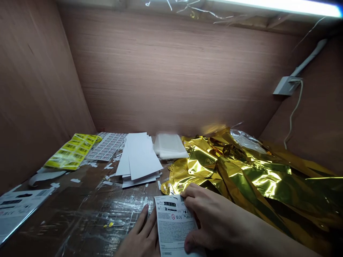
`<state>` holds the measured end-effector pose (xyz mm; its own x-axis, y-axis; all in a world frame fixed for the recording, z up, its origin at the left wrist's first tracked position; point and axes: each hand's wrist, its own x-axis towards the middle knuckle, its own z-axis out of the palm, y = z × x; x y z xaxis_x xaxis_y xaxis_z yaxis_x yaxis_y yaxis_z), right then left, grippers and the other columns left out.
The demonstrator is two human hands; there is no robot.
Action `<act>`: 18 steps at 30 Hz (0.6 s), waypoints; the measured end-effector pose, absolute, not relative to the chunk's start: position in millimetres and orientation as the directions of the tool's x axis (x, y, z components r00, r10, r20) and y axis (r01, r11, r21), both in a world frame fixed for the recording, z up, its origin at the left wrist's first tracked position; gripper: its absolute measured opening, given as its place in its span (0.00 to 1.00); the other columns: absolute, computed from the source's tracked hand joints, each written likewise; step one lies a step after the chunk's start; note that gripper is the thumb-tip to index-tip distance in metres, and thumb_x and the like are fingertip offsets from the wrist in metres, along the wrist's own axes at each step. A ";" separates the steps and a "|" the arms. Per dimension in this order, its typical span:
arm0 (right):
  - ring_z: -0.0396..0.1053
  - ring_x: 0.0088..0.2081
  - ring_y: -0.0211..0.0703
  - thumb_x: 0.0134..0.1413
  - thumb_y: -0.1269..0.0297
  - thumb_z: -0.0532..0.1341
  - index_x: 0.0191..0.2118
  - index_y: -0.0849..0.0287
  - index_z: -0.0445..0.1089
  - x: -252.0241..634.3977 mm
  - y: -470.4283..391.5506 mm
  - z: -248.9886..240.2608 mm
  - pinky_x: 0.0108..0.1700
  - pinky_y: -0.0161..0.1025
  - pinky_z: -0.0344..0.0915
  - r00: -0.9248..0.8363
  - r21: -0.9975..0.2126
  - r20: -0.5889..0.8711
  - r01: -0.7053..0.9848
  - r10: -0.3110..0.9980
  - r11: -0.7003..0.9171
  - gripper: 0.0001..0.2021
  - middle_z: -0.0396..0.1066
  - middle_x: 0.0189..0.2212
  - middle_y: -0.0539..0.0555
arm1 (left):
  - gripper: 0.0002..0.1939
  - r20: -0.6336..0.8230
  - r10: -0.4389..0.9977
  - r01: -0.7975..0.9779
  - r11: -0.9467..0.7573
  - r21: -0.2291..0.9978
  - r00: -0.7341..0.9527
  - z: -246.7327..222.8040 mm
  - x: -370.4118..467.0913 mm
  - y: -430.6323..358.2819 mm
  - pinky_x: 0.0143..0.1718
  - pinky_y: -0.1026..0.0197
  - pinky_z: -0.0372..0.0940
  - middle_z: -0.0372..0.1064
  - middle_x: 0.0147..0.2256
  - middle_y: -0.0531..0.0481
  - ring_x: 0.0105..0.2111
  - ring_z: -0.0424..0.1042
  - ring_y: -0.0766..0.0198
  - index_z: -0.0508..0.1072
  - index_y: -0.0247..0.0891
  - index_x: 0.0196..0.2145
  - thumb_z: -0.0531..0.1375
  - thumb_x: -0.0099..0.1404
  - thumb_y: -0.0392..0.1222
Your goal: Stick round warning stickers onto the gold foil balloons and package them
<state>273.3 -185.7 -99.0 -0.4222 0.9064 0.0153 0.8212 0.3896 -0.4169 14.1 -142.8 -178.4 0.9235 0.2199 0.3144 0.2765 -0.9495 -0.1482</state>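
A white printed card (175, 225) with small text and symbols lies at the bottom centre, tilted slightly. My right hand (205, 217) grips its right side, the thumb on the printed face and the fingers curled at the upper right corner. Beside the card's left edge rests my left hand (144, 233), its fingers stretched out and partly apart; some of them pass close to or under the card edge, and I cannot tell which. Just beyond my right hand lies a heap of shiny gold foil (200, 162).
Behind the card are stacked white cards (143, 157) and clear plastic sleeves (170, 145). Yellow barcode labels (71, 151) and a sticker sheet (107, 146) lie back left. A packaged card (21, 207) is at far left. A socket box (286, 85) hangs on the right.
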 end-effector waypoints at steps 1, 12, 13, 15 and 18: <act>0.67 0.41 0.49 0.38 0.42 0.77 0.34 0.59 0.73 273.0 -185.3 -102.7 0.45 0.42 0.69 -0.428 -0.402 0.026 0.823 0.904 0.401 0.27 0.72 0.40 0.55 | 0.31 0.293 0.233 0.283 -0.949 -0.142 0.927 -170.3 8.2 -141.8 0.59 0.48 0.68 0.72 0.60 0.42 0.59 0.73 0.42 0.68 0.45 0.67 0.61 0.68 0.36; 0.64 0.45 0.55 0.36 0.41 0.76 0.50 0.64 0.67 276.6 -170.8 -128.6 0.50 0.52 0.64 -0.537 -0.233 0.217 0.782 0.815 0.578 0.40 0.68 0.44 0.59 | 0.20 -0.119 0.690 0.686 -0.655 0.317 0.714 -70.3 57.9 -105.2 0.40 0.55 0.67 0.79 0.41 0.42 0.42 0.76 0.46 0.82 0.38 0.42 0.74 0.51 0.46; 0.64 0.46 0.56 0.34 0.42 0.78 0.50 0.65 0.67 276.0 -169.6 -127.9 0.51 0.52 0.64 -0.531 -0.240 0.226 0.782 0.817 0.575 0.42 0.68 0.45 0.60 | 0.21 -0.159 0.687 0.690 -0.629 0.359 0.709 -71.9 62.7 -99.0 0.36 0.58 0.64 0.78 0.38 0.45 0.39 0.75 0.49 0.81 0.38 0.38 0.76 0.47 0.46; 0.65 0.46 0.57 0.29 0.47 0.80 0.53 0.66 0.67 275.0 -168.0 -125.9 0.50 0.51 0.65 -0.535 -0.288 0.232 0.760 0.812 0.583 0.45 0.67 0.47 0.61 | 0.20 -0.240 0.633 0.656 -0.580 0.483 0.736 -74.9 64.8 -87.3 0.28 0.63 0.58 0.75 0.31 0.51 0.31 0.70 0.57 0.78 0.38 0.32 0.77 0.44 0.46; 0.68 0.47 0.54 0.30 0.59 0.81 0.68 0.59 0.57 275.6 -168.1 -122.3 0.48 0.46 0.67 -0.526 -0.427 0.230 0.701 0.818 0.571 0.57 0.68 0.50 0.59 | 0.20 -0.314 0.464 0.530 -0.468 0.707 0.828 -77.0 55.9 -73.6 0.21 0.64 0.47 0.62 0.21 0.58 0.22 0.57 0.67 0.71 0.37 0.24 0.77 0.46 0.47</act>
